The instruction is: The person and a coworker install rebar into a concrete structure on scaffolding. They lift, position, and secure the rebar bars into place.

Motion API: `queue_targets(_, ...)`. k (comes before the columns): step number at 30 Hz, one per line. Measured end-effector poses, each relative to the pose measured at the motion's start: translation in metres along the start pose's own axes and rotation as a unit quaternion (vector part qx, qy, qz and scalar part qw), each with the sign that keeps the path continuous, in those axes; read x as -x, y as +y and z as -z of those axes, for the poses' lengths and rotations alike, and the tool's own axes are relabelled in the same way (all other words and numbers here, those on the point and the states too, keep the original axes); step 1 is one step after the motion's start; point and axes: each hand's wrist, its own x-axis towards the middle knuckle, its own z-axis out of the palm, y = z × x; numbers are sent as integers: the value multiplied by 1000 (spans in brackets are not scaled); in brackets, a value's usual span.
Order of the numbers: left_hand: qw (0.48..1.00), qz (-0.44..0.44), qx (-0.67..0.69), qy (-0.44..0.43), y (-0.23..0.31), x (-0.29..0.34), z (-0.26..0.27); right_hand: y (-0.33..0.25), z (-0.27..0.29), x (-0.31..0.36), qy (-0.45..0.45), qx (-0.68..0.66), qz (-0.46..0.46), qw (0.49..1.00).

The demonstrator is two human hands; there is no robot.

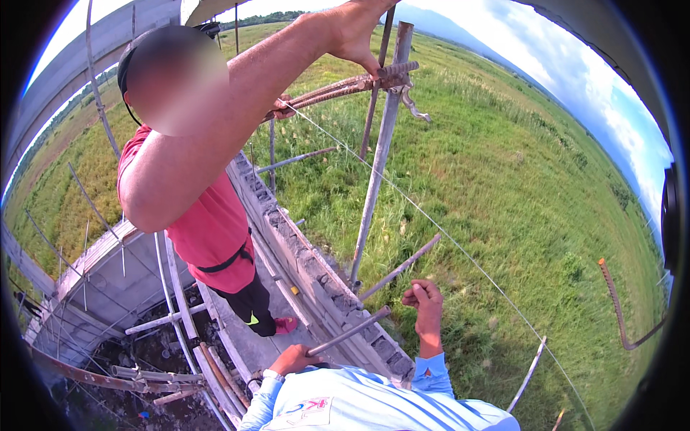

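Light blue shirt [359, 402], wearer's own, bottom edge. Left hand [289, 360] wrapped round near end of gray pipe [348, 332], fingers curled tight. Pipe slants up to the right, far end overlapping the block wall [393, 357] in view. Right hand [424, 298] raised past the wall, fingers curled in, thumb close to the index finger; can't tell if anything thin is pinched there. Slanted pole [400, 267] just beyond it, apart from the fingers.

Left of the wall: concrete walkway [266, 350], long poles and planks [219, 381] beside it. Co-worker in red shirt [215, 226] stands on the walkway. One bare arm [251, 93] stretches across the upper view, its hand [352, 32] spread near the top of an upright pole [375, 183]; contact unclear. Co-worker's other hand [284, 108] is at ribbed rods [334, 91] running to that pole; metal clamp [415, 104] hangs by the joint. String [431, 218] runs from that hand down to the lower right, clear of the wearer's right hand in view. Rusty bent bar [614, 305] far right. Farther: gray wall [108, 276] left, grass field [503, 187], blue mountain [438, 25], cloudy sky [568, 57].
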Motion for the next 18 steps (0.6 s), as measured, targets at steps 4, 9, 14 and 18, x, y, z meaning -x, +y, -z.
queue_targets(4, 1000, 18, 0, -9, 0, 2, 1, 7, 1, 0, -3, -4, -8, 1000)
queue_targets(9, 998, -2, 59, 39, 2, 4, 7, 12, 1, 2, 1, -3, -24, 1000)
queue_targets(14, 996, -17, 66, 63, 6, -5, 14, 12, -2, 2, -8, -1, -26, 1000)
queue_targets(18, 995, -30, 70, 71, 11, -10, 16, 11, -3, 1, -14, -2, -27, 1000)
